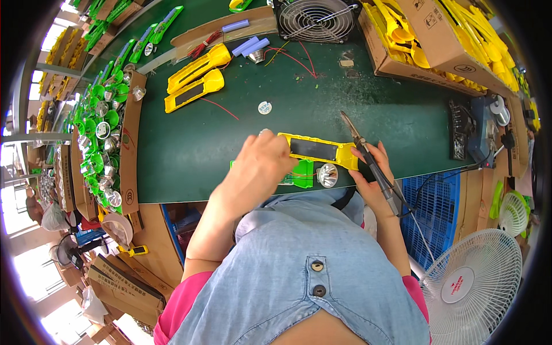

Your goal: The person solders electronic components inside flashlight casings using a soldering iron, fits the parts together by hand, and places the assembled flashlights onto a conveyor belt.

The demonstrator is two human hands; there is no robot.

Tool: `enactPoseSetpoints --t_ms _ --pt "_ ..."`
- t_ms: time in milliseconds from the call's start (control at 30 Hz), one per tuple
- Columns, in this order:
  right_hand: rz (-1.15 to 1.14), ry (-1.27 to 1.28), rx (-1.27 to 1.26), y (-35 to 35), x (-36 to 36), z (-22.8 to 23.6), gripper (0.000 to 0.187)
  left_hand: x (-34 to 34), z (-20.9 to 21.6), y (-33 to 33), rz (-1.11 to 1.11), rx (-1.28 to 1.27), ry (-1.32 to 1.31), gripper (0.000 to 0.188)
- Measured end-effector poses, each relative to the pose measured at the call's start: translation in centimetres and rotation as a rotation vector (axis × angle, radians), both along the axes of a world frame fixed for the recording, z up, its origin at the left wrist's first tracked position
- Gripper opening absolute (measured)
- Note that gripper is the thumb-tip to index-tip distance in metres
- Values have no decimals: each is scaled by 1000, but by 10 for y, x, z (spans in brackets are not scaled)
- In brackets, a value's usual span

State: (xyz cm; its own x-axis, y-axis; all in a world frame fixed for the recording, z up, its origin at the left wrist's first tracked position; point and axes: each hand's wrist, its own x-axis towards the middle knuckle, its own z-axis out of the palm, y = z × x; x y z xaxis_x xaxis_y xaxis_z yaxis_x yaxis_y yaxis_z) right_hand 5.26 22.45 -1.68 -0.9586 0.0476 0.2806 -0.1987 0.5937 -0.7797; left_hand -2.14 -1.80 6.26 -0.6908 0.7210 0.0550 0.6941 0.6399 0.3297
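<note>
A yellow flashlight housing half (pixel 347 156) with a dark panel set in it lies across the table's near edge in front of me. My left hand (pixel 259 164) is closed at its narrow end, fingers bent together; what they pinch is hidden. A soldering iron (pixel 380 175) slants through my right hand (pixel 376 167), its tip pointing up and away over the table. The right fingertips also reach the housing's wide end. Nearer my body lies a green housing part (pixel 303 175), partly covered by my left hand. Beside it is a silver reflector cup (pixel 328 175).
Further off lie two yellow housings (pixel 198 91), blue cylindrical cells (pixel 251 46), and a round white sticker (pixel 264 108). A metal-grilled fan (pixel 317 20) stands at the back. Cartons hold yellow parts (pixel 415 54) on the right and green parts with reflectors (pixel 105 130) on the left.
</note>
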Motion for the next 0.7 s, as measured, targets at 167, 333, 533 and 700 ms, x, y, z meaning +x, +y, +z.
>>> enactPoseSetpoints --t_ms 167,333,533,700 --pt "35 -23 37 0 -2 3 45 15 -26 0 -45 120 21 16" --pt "60 86 -54 -5 -12 -2 48 18 -49 6 85 348 27 11" --pt "195 -17 -38 -21 -29 4 56 13 -58 22 241 394 83 7" --pt "272 42 -13 -24 -36 21 35 7 -62 21 294 152 93 3"
